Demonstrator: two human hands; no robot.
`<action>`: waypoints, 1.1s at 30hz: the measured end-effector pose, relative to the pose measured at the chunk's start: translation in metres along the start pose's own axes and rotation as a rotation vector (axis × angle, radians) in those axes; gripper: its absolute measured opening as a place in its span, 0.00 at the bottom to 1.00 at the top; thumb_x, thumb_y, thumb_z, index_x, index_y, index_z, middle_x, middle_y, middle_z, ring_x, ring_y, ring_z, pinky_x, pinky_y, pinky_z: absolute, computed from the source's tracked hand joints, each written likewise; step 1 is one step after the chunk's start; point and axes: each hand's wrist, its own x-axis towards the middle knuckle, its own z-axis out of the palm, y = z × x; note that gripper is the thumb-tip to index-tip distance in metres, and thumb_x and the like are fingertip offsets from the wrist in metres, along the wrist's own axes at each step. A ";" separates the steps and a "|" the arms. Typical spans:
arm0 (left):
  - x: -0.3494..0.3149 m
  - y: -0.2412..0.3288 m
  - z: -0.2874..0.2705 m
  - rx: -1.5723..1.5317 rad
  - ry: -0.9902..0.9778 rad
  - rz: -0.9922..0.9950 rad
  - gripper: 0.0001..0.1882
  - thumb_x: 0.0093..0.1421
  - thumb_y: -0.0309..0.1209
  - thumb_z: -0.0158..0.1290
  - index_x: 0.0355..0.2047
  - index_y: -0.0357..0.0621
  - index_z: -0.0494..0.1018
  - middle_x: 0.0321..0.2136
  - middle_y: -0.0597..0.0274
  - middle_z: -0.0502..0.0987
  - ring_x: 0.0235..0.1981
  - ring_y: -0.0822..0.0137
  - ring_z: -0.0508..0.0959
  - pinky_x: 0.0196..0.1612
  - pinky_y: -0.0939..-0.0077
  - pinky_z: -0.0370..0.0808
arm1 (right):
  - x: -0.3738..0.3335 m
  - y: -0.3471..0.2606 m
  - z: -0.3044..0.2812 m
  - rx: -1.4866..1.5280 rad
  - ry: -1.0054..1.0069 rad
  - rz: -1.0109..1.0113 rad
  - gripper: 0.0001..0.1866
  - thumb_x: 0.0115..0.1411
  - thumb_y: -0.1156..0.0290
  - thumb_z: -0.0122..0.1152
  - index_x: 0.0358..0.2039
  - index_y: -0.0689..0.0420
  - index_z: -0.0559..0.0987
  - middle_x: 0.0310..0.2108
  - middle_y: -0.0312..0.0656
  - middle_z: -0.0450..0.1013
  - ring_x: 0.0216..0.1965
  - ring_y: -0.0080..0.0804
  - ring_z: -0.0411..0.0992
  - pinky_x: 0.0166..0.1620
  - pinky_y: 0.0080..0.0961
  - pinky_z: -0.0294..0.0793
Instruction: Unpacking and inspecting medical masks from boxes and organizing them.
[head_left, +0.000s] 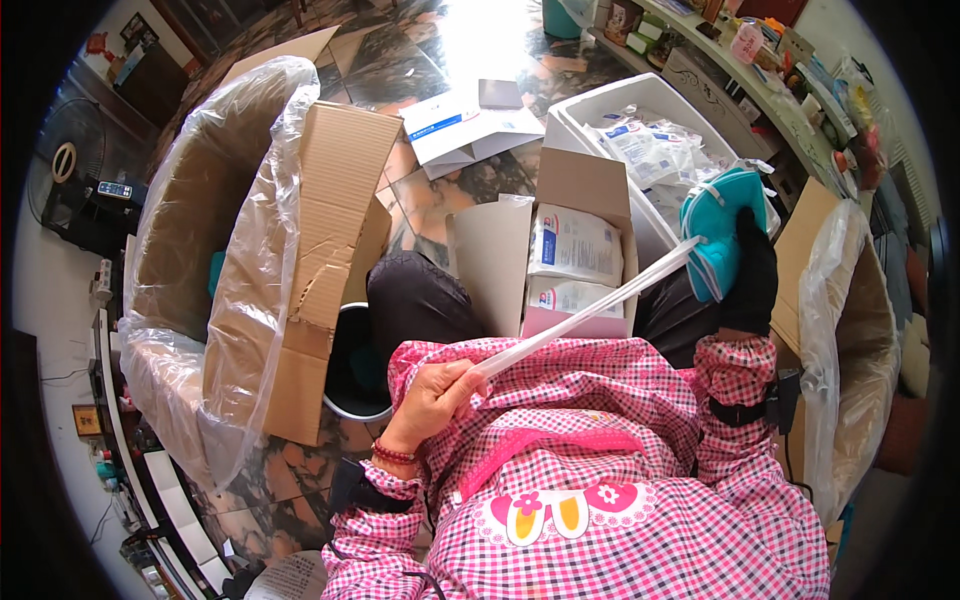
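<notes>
My right hand, in a black glove, grips teal folded face masks out to the right, over the near corner of a white foam box. From the masks, long white elastic straps run stretched across my lap. My bare left hand is closed on their other end, near my left knee. Between my knees stands a small open carton with its flaps up. White printed packets are packed inside it. More white packets lie loose in the foam box.
At left stands a large cardboard box with a clear plastic liner; another lined box is at right. A round bin sits by my left knee. A flattened white carton lies on the floor ahead. Shelves line the right wall.
</notes>
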 end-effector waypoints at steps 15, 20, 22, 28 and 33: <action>0.049 0.060 0.037 1.059 -0.032 0.717 0.14 0.55 0.29 0.58 0.42 0.46 0.75 0.37 0.60 0.79 0.38 0.58 0.81 0.40 0.71 0.80 | -0.081 0.028 0.067 -0.713 -1.109 0.696 0.31 0.53 0.63 0.75 0.55 0.63 0.76 0.46 0.45 0.78 0.45 0.31 0.76 0.52 0.31 0.75; 0.040 0.056 0.039 1.043 -0.106 0.616 0.14 0.57 0.28 0.56 0.45 0.41 0.74 0.37 0.56 0.79 0.38 0.57 0.81 0.36 0.68 0.80 | -0.087 0.041 0.045 -0.796 -1.155 0.832 0.25 0.54 0.61 0.74 0.50 0.58 0.80 0.40 0.44 0.81 0.42 0.30 0.78 0.50 0.30 0.76; 0.036 0.042 0.039 1.051 -0.116 0.572 0.15 0.57 0.27 0.55 0.45 0.42 0.74 0.36 0.54 0.79 0.37 0.55 0.82 0.36 0.66 0.80 | -0.083 0.039 0.038 -0.948 -1.266 0.806 0.21 0.55 0.62 0.73 0.47 0.57 0.82 0.38 0.44 0.82 0.38 0.30 0.79 0.48 0.30 0.77; 0.030 0.027 0.043 0.737 -0.083 0.546 0.11 0.61 0.23 0.52 0.44 0.36 0.75 0.36 0.49 0.80 0.36 0.49 0.82 0.39 0.63 0.79 | -0.088 0.045 0.010 -0.815 -1.281 0.328 0.22 0.54 0.68 0.73 0.49 0.58 0.81 0.55 0.48 0.74 0.54 0.39 0.74 0.57 0.36 0.72; 0.025 -0.034 0.077 0.309 0.051 0.600 0.11 0.68 0.30 0.50 0.44 0.36 0.76 0.37 0.49 0.81 0.35 0.57 0.82 0.41 0.65 0.78 | -0.119 0.045 0.022 -0.543 -0.927 0.607 0.27 0.56 0.76 0.69 0.57 0.60 0.75 0.54 0.42 0.75 0.54 0.31 0.73 0.58 0.33 0.73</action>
